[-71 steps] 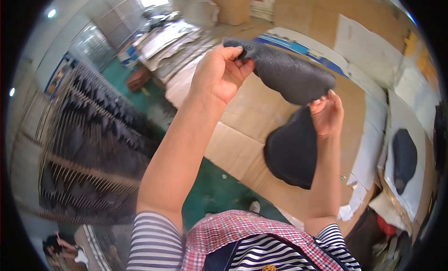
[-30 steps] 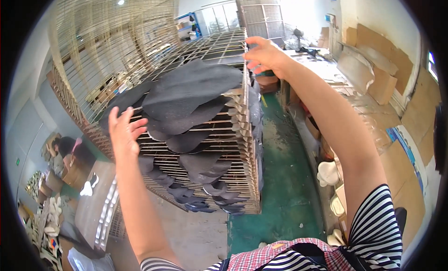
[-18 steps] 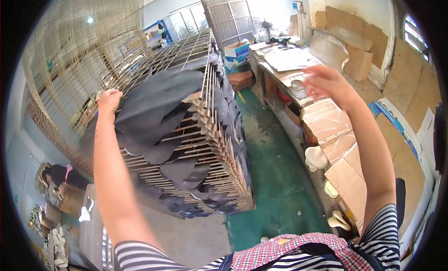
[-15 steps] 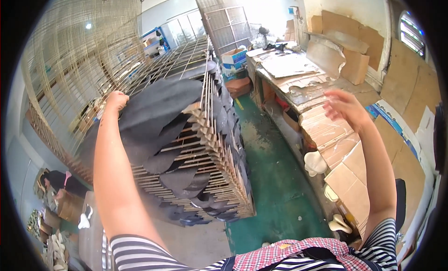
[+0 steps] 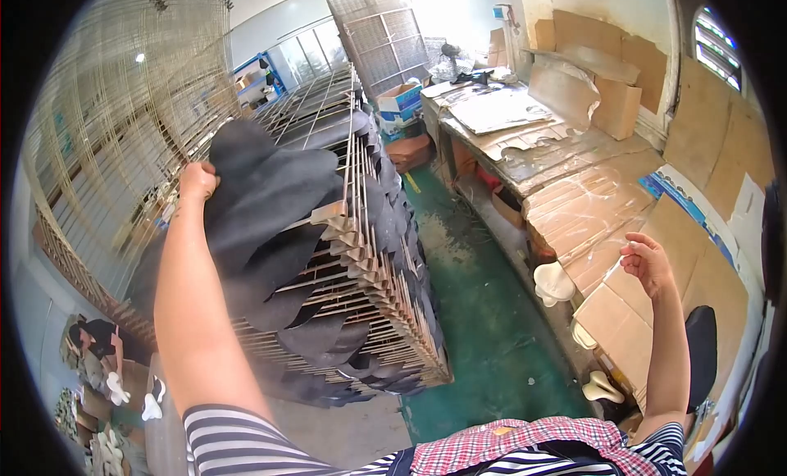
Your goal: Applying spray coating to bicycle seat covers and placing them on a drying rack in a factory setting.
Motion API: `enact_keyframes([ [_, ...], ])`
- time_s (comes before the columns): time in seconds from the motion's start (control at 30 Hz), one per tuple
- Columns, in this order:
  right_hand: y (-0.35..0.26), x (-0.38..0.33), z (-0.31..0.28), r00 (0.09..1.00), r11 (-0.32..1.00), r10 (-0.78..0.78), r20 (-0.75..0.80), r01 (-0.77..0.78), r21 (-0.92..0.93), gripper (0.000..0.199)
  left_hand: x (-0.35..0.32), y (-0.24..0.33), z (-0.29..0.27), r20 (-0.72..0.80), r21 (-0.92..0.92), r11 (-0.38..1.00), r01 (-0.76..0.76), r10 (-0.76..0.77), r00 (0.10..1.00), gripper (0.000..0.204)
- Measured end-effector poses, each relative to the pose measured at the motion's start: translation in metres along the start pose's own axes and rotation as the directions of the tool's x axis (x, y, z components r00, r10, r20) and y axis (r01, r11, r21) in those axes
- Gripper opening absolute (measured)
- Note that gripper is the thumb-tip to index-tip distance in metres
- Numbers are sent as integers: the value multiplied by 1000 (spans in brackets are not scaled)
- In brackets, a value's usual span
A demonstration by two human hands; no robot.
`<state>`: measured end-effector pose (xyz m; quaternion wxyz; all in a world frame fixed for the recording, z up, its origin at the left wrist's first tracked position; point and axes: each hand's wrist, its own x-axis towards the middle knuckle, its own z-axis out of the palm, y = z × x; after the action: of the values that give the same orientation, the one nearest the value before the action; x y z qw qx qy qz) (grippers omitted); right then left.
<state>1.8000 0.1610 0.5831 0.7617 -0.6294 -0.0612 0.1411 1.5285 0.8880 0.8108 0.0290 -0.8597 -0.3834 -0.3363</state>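
My left hand (image 5: 199, 181) is closed at the left edge of a large black sheet (image 5: 279, 185), leather-like with a lobed outline, and seems to grip it. The exact grip is hidden behind the fingers. The sheet lies bunched on top of a tall stack of wire racks (image 5: 361, 263), where more dark pieces hang out between the layers. Over the cardboard-covered bench on the right, my right hand (image 5: 646, 263) is raised with loosely curled, parted fingers and holds nothing.
Upright wire racks (image 5: 123, 107) stand on the left. The workbench (image 5: 574, 201) runs along the right, with cream foot-shaped pieces (image 5: 553, 284) at its edge. A blue-and-white box (image 5: 399, 101) sits beyond the green floor (image 5: 475, 312). Another person (image 5: 98, 341) is at lower left.
The black sheet's far part has risen and bunched up beside my left hand, which stays near its place. My right hand has dropped lower and nearer to me over the bench.
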Motion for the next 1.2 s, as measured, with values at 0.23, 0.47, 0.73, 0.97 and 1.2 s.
enact_keyframes([
  [0.23, 21, 2, -25, 993, 997, 83, 89, -82, -16, 27, 0, -34, -21, 32, 300, 936, 183, -202, 979, 53],
  [0.47, 64, -53, -168, 983, 969, 128, -133, -153, -196, 33, -110, 120, -44, -379, -422, 872, -249, 79, 922, 37],
  [0.73, 157, -230, -475, 722, 228, -314, -617, -573, -787, 63, -447, 316, 70, -49, -815, 576, 64, -178, 983, 35],
  [0.97, 208, -334, -541, 724, 182, -48, -688, -671, -719, 76, -727, 641, 147, 411, -862, 465, -203, 874, 259, 46],
  [1.2, 210, -318, -535, 669, 215, -64, -740, -715, -665, 73, -856, 772, 148, 293, -746, 74, -661, 929, -226, 69],
])
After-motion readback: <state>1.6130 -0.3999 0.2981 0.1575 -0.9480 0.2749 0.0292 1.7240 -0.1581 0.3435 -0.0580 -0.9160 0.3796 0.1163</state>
